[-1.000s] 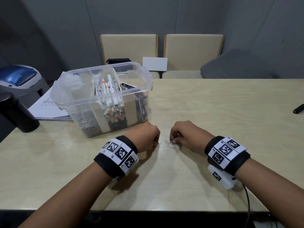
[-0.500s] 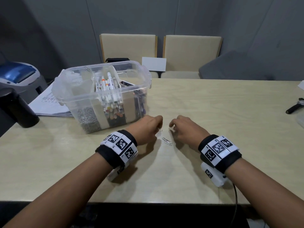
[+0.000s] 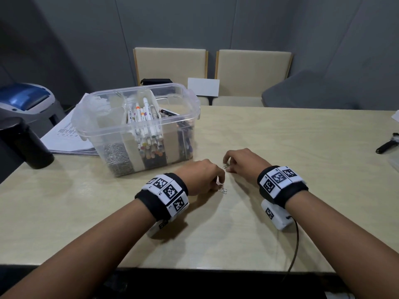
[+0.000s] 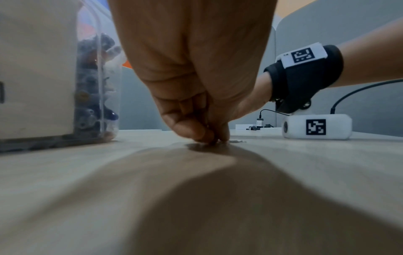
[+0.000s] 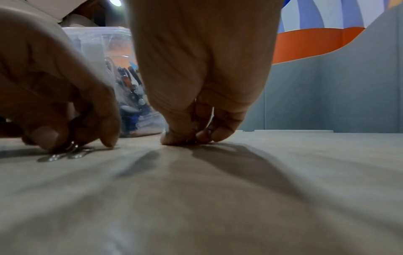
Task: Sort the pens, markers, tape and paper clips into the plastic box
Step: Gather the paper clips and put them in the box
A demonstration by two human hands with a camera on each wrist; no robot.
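Right hand point(image 5: 196, 86) fingertips pinched on the table point(image 5: 240, 198), left hand point(image 5: 54, 94) over paper clips point(image 5: 65, 155).

The plastic box point(image 3: 138, 117) is clear, holding white markers point(image 3: 145, 117) with coloured bands. The worktop point(image 3: 280, 137) is pale wood-grain. Both wristbands point(image 3: 164, 195) are black with black-and-white square codes.

Grey walls point(image 3: 194, 22), two beige chairs point(image 3: 170, 63)

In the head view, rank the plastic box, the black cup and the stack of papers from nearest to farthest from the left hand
From the left hand:
1. Plastic box, just beyond it, to the left.
2. Stack of papers, behind the box's left side.
3. Black cup, far left table edge.
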